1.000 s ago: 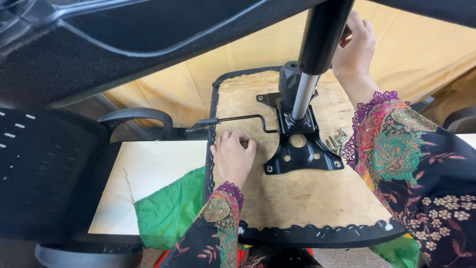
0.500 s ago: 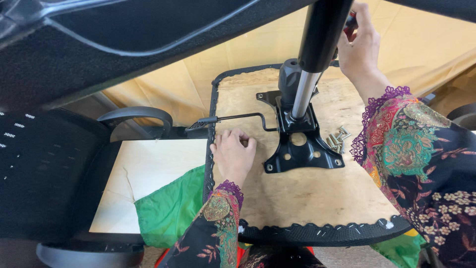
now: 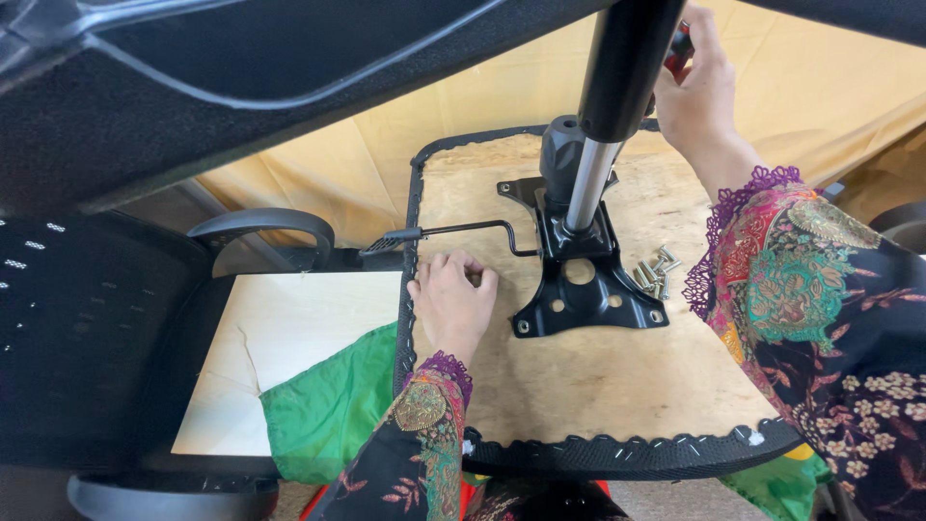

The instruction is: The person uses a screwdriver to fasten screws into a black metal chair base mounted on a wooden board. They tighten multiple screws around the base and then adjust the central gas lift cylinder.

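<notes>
An upturned chair seat (image 3: pixel 617 386) shows its bare wooden underside, edged in stapled black fabric. A black metal mounting plate (image 3: pixel 584 289) sits on it, with a gas-lift cylinder (image 3: pixel 606 116) rising from its hub. A thin lever rod (image 3: pixel 453 230) runs left from the plate. My left hand (image 3: pixel 451 301) rests knuckles-down on the wood by the seat's left edge, fingers curled. My right hand (image 3: pixel 699 92) is raised behind the cylinder, closed around a small tool with a red and black handle. A pile of several screws (image 3: pixel 656 272) lies just right of the plate.
A black mesh chair back (image 3: pixel 87 328) fills the left side, with an armrest (image 3: pixel 260 232) beside it. A pale board (image 3: pixel 289 338) and green cloth (image 3: pixel 328 415) lie under the seat's left edge. Yellow fabric (image 3: pixel 820 77) drapes behind. A black chair part (image 3: pixel 289 58) overhangs the top.
My right hand has drifted slightly up and left behind the cylinder. My left hand stays in place on the wood.
</notes>
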